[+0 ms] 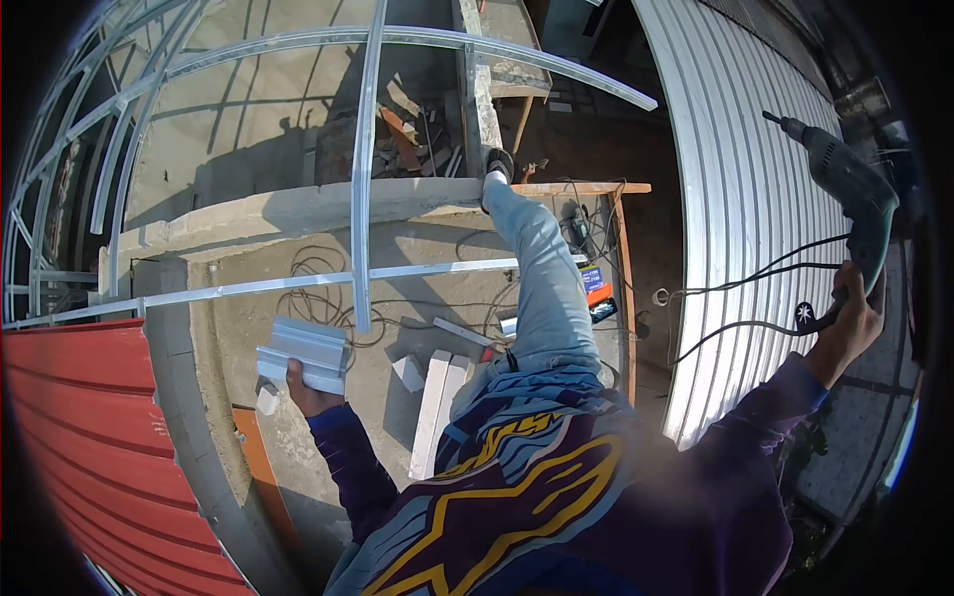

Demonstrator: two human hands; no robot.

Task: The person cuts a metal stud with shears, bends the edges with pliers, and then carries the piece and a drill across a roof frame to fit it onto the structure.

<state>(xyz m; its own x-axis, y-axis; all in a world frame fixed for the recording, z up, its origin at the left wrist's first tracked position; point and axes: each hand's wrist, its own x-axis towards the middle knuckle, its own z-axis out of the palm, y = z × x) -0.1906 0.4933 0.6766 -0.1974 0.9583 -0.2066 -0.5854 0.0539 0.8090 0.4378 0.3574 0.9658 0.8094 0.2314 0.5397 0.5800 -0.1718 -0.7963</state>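
Note:
My left hand is closed on a short piece of ribbed metal sheet, thumb over its lower edge. It hangs over the floor area, left of my body. Out to the right, my right hand is wrapped round the handle of a corded power drill. The drill's bit points up and to the left, above the ribbed metal roofing. Its dark cord loops leftward from my hand. The fingers on the drill's far side are hidden.
Galvanised steel channels cross in front of me. My foot rests by a concrete wall top. Red roofing lies at lower left. Below are coiled cable, white blocks, and a wooden frame.

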